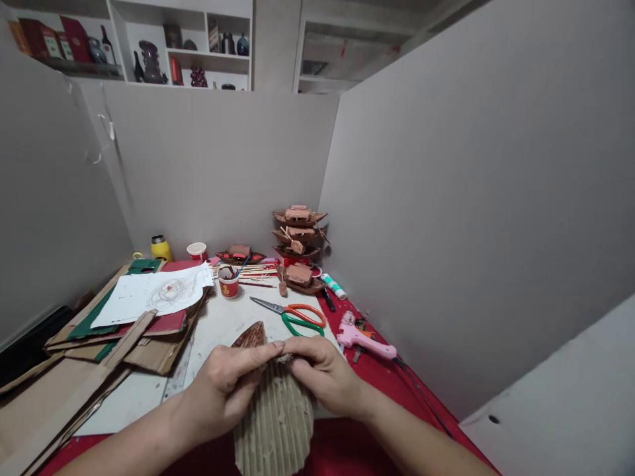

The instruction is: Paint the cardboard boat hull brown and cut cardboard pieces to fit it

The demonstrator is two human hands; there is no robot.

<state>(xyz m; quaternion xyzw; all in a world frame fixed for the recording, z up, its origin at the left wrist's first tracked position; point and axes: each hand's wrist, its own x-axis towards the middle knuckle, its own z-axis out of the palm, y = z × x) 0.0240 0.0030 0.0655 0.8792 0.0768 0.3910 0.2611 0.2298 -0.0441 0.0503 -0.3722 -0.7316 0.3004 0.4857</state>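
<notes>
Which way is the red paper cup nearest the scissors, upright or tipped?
Upright: the red paper cup stands with its rim uppermost, a blue stick leaning out.

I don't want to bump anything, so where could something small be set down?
Bare patches: the white board between the cardboard pile and scissors, in front of the nearer paper cup; the red cloth between the right forearm and pink glue gun.

Crowded: the back, with stacked boats and sticks; the front middle, where left hand and right hand hold a corrugated piece.
</notes>
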